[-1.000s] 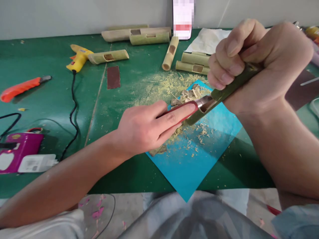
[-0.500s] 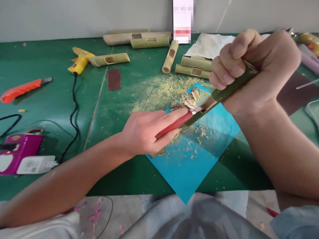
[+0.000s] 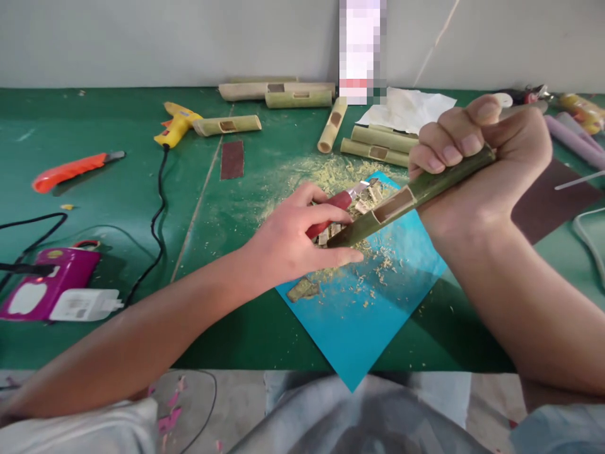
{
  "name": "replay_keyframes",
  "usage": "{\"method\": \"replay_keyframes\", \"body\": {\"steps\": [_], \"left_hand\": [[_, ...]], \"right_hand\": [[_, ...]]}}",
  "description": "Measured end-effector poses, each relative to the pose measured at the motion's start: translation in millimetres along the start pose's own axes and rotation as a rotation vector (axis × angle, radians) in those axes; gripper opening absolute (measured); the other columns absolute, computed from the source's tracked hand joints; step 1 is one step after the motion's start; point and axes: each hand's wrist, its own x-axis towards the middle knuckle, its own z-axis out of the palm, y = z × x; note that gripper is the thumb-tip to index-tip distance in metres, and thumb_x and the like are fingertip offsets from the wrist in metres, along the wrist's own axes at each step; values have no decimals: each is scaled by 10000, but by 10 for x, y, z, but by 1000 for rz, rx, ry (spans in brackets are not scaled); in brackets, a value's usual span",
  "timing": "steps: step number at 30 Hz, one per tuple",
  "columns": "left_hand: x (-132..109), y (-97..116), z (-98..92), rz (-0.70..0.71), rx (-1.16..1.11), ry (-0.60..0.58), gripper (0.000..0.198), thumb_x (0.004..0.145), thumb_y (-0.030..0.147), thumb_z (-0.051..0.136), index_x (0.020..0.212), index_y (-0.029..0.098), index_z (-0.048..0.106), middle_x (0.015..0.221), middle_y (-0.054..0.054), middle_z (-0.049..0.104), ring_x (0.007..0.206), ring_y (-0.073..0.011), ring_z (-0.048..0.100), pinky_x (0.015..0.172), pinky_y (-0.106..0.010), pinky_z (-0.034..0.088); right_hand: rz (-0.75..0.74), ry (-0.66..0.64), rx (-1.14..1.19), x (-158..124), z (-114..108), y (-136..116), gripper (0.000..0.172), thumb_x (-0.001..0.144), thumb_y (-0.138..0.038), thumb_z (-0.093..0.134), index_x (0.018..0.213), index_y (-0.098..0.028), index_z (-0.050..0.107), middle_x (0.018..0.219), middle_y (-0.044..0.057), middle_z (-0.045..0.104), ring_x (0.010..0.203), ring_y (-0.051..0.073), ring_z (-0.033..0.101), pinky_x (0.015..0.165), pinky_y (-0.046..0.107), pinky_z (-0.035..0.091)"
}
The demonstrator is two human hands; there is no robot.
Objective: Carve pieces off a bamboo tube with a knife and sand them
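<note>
My right hand (image 3: 491,164) is wrapped round the upper end of a green bamboo tube (image 3: 425,188), held tilted above the blue sheet. A rectangular opening is cut in the tube's side and faces up. My left hand (image 3: 293,233) holds a red-handled carving knife (image 3: 338,205) in its curled fingers, the metal blade pointing away past the tube. The left index finger and thumb are apart, either side of the tube's lower end; whether they touch it I cannot tell. Wood chips and shavings lie on the blue sheet (image 3: 340,340) beneath.
Several cut bamboo tubes (image 3: 302,99) lie along the back near a phone (image 3: 362,50). On the left are a yellow glue gun (image 3: 177,126), an orange utility knife (image 3: 70,171) and a purple power strip (image 3: 57,277). Brown sandpaper (image 3: 232,159) and white paper (image 3: 401,110) lie farther back.
The knife blade has come out of the tube's opening and now points away beyond it. My left hand's index finger and thumb have spread around the tube's lower end. The view has shifted slightly.
</note>
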Motion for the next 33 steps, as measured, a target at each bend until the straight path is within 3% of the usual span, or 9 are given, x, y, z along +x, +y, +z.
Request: {"method": "replay_keyframes", "body": {"steps": [3, 6, 9, 12, 15, 21, 27, 30, 33], "left_hand": [[0, -4, 7, 0, 40, -36, 324, 730, 331, 844, 1007, 201, 738, 1029, -42, 558, 912, -181, 609, 829, -343, 525], [14, -39, -80, 10, 158, -21, 267, 806, 336, 772, 1033, 201, 734, 1058, -60, 562, 905, -184, 614, 803, -331, 523], [40, -100, -219, 31, 395, 28, 242, 854, 353, 708, 1037, 197, 734, 1091, -86, 561, 908, -202, 611, 751, -316, 513], [59, -134, -322, 35, 552, 21, 206, 876, 358, 666, 987, 199, 735, 1068, -85, 564, 891, -203, 610, 704, -292, 489], [58, -101, -360, 63, 603, 48, 197, 881, 371, 643, 960, 213, 732, 1040, -78, 569, 892, -214, 612, 693, -294, 473], [27, 80, -345, 167, 740, 87, 245, 944, 309, 515, 863, 187, 712, 879, -74, 574, 828, -205, 607, 673, -313, 474], [33, 112, -305, 344, 941, 49, 275, 959, 314, 499, 825, 182, 700, 772, -59, 581, 679, -167, 572, 564, -291, 445], [14, 78, -395, 407, 956, 99, 254, 950, 369, 548, 982, 189, 725, 877, -79, 625, 710, -173, 587, 571, -288, 450], [-24, 71, -542, 408, 833, 223, 310, 915, 391, 636, 1183, 242, 684, 1078, -77, 631, 852, -168, 609, 681, -275, 506]], "right_hand": [[15, -71, 20, 16, -14, 29, 153, 682, -162, 464, 643, -252, 347, 662, -18, 189, 557, 165, 279, 582, 324, 359], [-56, -10, -161, 108, -71, 72, 104, 668, -167, 478, 637, -259, 439, 675, 2, 311, 594, 169, 374, 604, 324, 395], [-394, 139, -338, 168, -126, 47, 162, 667, -103, 516, 633, -254, 566, 739, 39, 484, 638, 172, 460, 545, 316, 367], [-558, 4, -592, 98, -114, -70, 182, 782, -126, 579, 669, -259, 631, 751, 51, 574, 698, 198, 516, 623, 340, 413], [-364, -351, -968, -46, -44, -159, 111, 806, -270, 697, 700, -247, 676, 719, 47, 609, 702, 217, 551, 621, 356, 407], [-223, -655, -1368, -232, 86, -12, 217, 730, -428, 762, 722, -231, 671, 781, 55, 659, 743, 234, 596, 637, 352, 389], [-190, -802, -1526, -308, 140, 214, 173, 812, -365, 642, 744, -206, 630, 777, 55, 648, 698, 193, 539, 602, 330, 311], [-121, -799, -1409, -272, 117, 214, 134, 829, -306, 619, 737, -209, 613, 730, 26, 629, 655, 164, 513, 589, 320, 321], [-15, -689, -1169, -189, 65, 125, 113, 772, -295, 690, 788, -222, 606, 722, 4, 613, 635, 159, 531, 572, 314, 367]]}}
